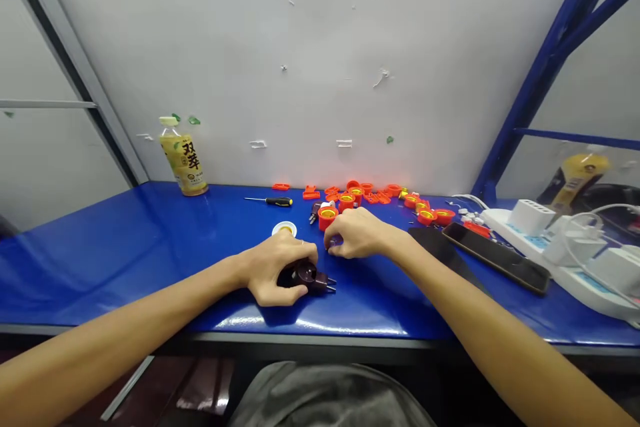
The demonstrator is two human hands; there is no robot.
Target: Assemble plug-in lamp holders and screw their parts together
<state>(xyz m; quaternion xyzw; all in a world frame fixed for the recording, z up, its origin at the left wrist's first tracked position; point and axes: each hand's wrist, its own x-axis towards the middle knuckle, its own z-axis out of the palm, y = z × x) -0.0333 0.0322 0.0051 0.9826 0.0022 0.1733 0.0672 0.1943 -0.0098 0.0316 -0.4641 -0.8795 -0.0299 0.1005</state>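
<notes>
Apparently the work is only partway: I see the left hand point(281, 271) pinching the plug point(319, 282) at the worktop point(125, 240), the right hand point(357, 235) curled behind it, its grip's contents I can't tell, and red sockets point(328, 218) loose farther behind.

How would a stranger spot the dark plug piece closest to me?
On the blue tabletop, near its front edge, find the left hand. It grips a dark brown plug piece with two metal prongs pointing right. Another dark piece lies farther back by orange parts; only this one is in that hand.
</notes>
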